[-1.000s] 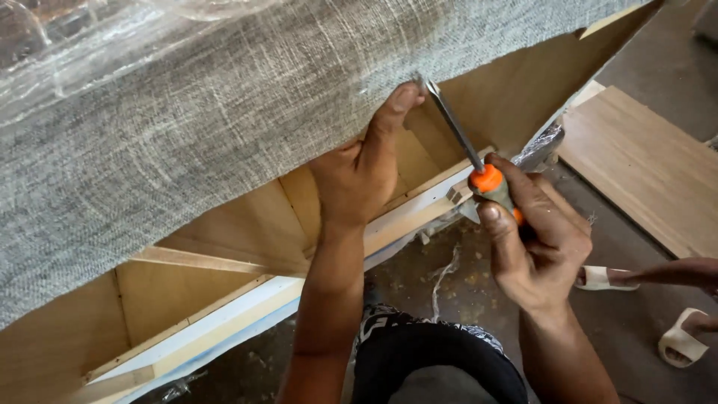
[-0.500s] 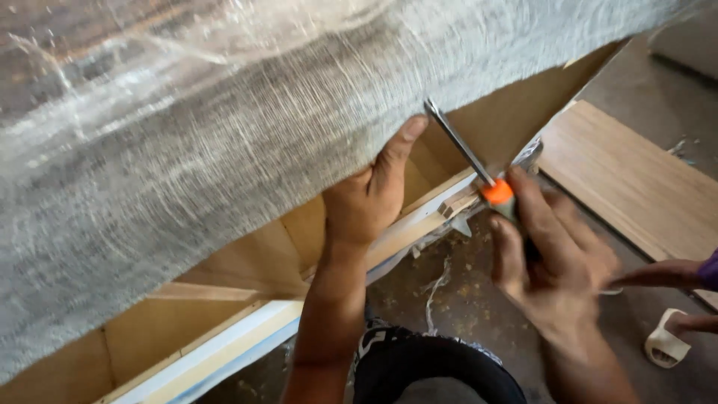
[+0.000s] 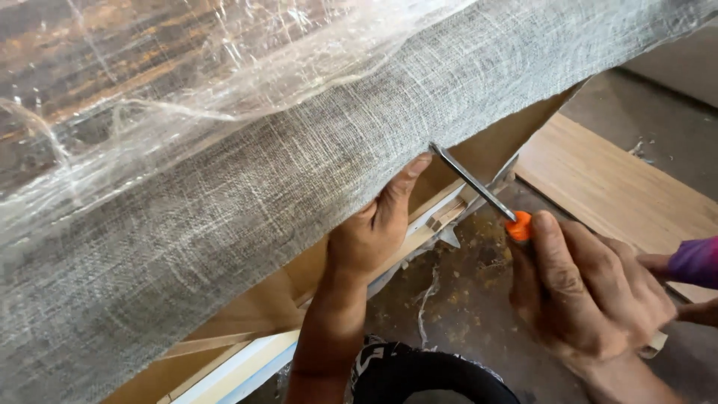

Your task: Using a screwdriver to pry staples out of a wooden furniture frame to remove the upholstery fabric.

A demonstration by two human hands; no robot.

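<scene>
My left hand (image 3: 372, 232) grips the lower edge of the grey woven fabric (image 3: 314, 172) that covers a wooden furniture frame (image 3: 247, 307), thumb pressed up against the cloth. My right hand (image 3: 587, 288) is closed around the orange handle of a screwdriver (image 3: 479, 187). Its metal shaft points up and to the left, and the tip meets the fabric edge just right of my left thumb. Clear plastic wrap (image 3: 149, 82) lies over the top of the fabric.
A light wooden board (image 3: 621, 187) lies on the dusty floor at the right. Another person's arm in a purple sleeve (image 3: 692, 262) reaches in from the right edge. My knee in dark cloth (image 3: 426, 378) is at the bottom.
The view has shifted closer and a little left. My right hand has slid the screwdriver slightly right along the fabric edge; my left hand keeps its grip on the cloth.
</scene>
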